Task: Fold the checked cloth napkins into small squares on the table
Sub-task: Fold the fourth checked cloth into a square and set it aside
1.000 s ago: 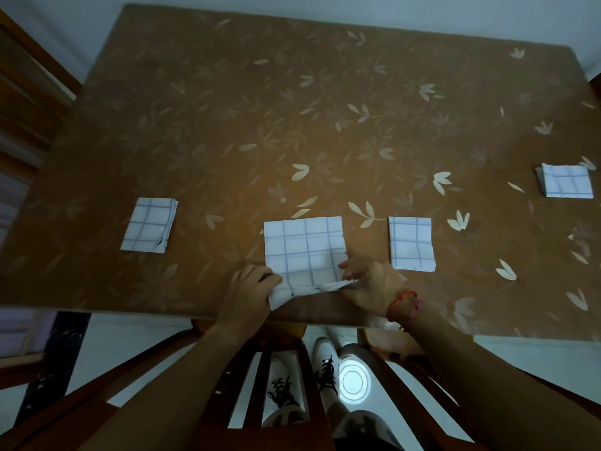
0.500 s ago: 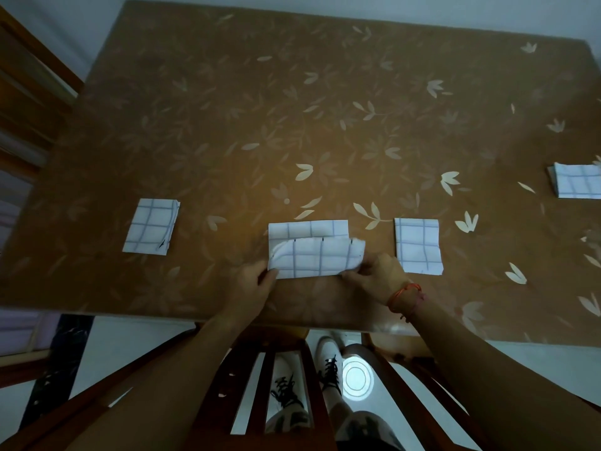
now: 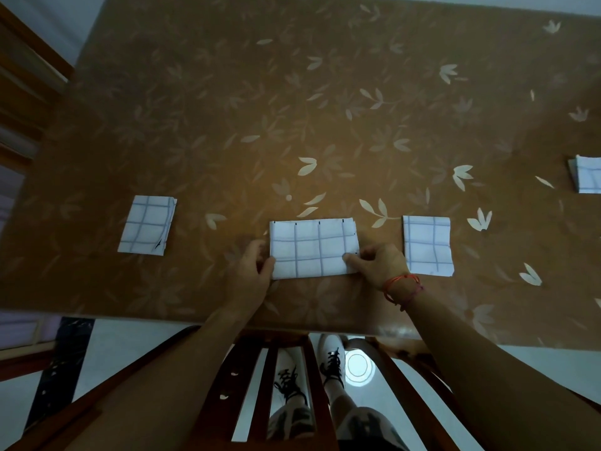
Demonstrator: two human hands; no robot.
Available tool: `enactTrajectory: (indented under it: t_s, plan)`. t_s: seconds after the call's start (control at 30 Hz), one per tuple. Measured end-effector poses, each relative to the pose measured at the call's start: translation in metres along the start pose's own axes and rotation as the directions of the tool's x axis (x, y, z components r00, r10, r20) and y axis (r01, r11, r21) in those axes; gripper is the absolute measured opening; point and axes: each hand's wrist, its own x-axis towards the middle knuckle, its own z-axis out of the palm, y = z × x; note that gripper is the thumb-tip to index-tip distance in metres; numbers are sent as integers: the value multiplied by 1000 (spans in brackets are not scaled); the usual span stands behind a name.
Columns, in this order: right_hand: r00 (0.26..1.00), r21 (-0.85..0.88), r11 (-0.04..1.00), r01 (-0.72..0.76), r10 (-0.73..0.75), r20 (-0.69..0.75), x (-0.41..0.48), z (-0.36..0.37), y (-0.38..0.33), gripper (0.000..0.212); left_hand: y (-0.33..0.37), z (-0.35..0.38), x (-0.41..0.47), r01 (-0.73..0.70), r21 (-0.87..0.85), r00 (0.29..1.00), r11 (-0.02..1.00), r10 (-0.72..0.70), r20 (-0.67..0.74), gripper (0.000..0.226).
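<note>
progress: three napkins look done on bench (image 3: 292,109): left square (image 3: 148,225) at 8 o'clock, right square (image 3: 427,245) at 4, far square (image 3: 588,174) at 3 | centre napkin (image 3: 313,249) at 6 o'clock is a rectangle, likely one fold left | left hand (image 3: 250,275) curled, pinches its 7 o'clock corner | right hand (image 3: 377,263) pinches its 5 o'clock corner

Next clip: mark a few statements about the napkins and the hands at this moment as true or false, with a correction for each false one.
1. The left hand and right hand each hold a near corner of the middle napkin. True.
2. The middle napkin is as narrow as the right napkin. False: it is clearly wider.
3. The left napkin touches a hand. False: it lies apart from both.
4. A fourth napkin lies at the picture's right edge. True.
</note>
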Motion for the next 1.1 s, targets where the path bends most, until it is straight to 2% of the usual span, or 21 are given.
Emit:
enactTrajectory:
  t_s: [0.07,0.1,0.13,0.2,0.3,0.37,0.5,0.67,0.87,0.97,1.03,1.1]
  plan:
    - [1000,-2,1000,-11,11,-8,2,0,-2,29,-5,-2,2,-195,200,977,960,208,-48,18]
    - [1000,0,1000,-18,18,-15,3,0,-3,29,-9,-2,3,-292,333,947,897,319,-28,21]
    - [1000,-4,1000,-25,25,-18,3,0,-4,29,-12,-3,4,-367,419,918,831,395,21,25]
    - [999,-16,999,-30,29,-25,5,0,-5,30,-14,-3,6,-468,476,877,744,457,147,35]
    - [999,-49,999,-23,21,-27,7,1,-5,30,-16,-2,11,-508,534,861,675,415,294,48]
    - [1000,-62,998,-16,14,-27,8,2,-5,30,-16,-2,17,-497,558,867,664,353,352,52]
    - [999,-78,997,-9,6,-38,11,4,-3,30,-22,0,23,-472,598,878,648,279,390,57]
    - [998,-94,996,-5,-1,-61,10,4,-4,30,-25,0,26,-478,610,874,632,276,400,59]
    - [955,-176,978,113,-156,-254,-8,8,-17,36,-27,2,25,-474,621,876,625,263,404,60]
    - [829,-366,848,383,-491,-269,-21,33,-28,43,-28,3,25,-475,620,875,624,261,407,61]
    - [772,-453,728,515,-623,-123,-28,58,-33,57,-28,4,25,-476,619,874,625,261,409,63]
    - [750,-513,622,591,-659,65,-36,82,-36,69,-29,3,26,-482,621,871,618,259,418,63]
